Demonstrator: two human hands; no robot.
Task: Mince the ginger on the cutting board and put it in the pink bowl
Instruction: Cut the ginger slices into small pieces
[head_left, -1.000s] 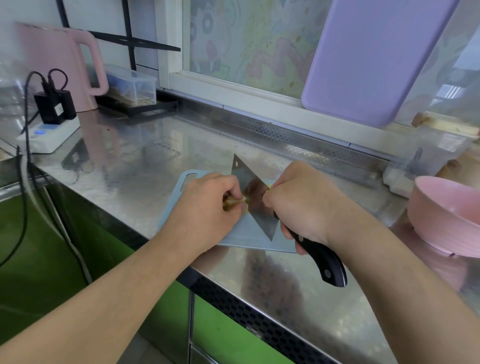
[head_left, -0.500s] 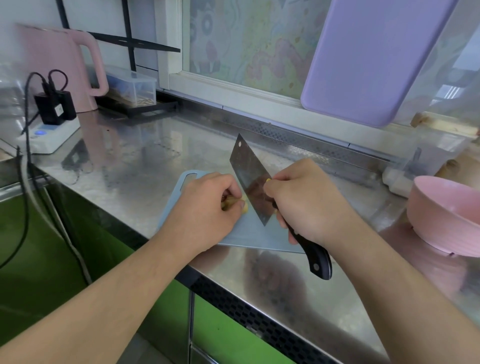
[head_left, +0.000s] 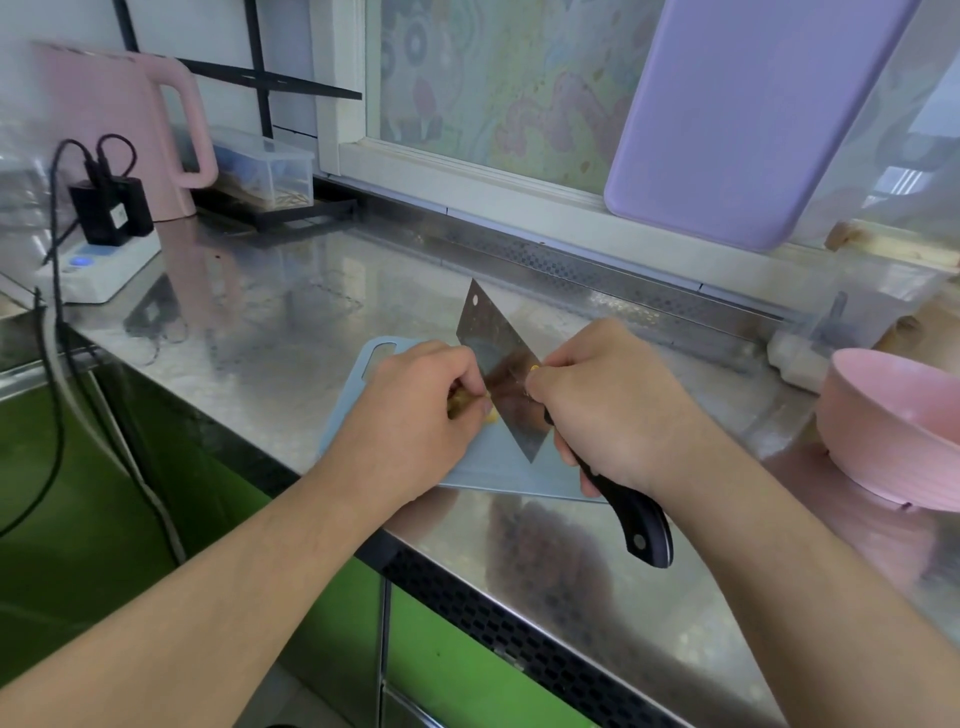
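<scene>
Leftmost, a pink kettle (head_left: 119, 124) stands at the back of the steel tabletop (head_left: 249, 312), with a white power strip (head_left: 98, 270) and black plug (head_left: 111, 208) in front of it and a clear box (head_left: 265, 169) to its right. Nearer the middle, a pale blue board (head_left: 498, 467) lies at the tabletop's front edge. On it the left hand (head_left: 415, 415) curls its fingers over the ginger (head_left: 465, 404), pinning it down; only a yellowish bit shows under the fingertips. Just beside them, the cleaver (head_left: 501, 364) stands tilted, blade edge low by the ginger, its far corner raised. The right hand (head_left: 608, 405) grips the cleaver, fingers wrapped round the black handle where it meets the blade, the handle's end poking out toward the viewer. Behind, a lilac board (head_left: 737, 114) leans against the window. Far right, the pink bowl (head_left: 893, 431) sits on the tabletop, well apart from the board.
</scene>
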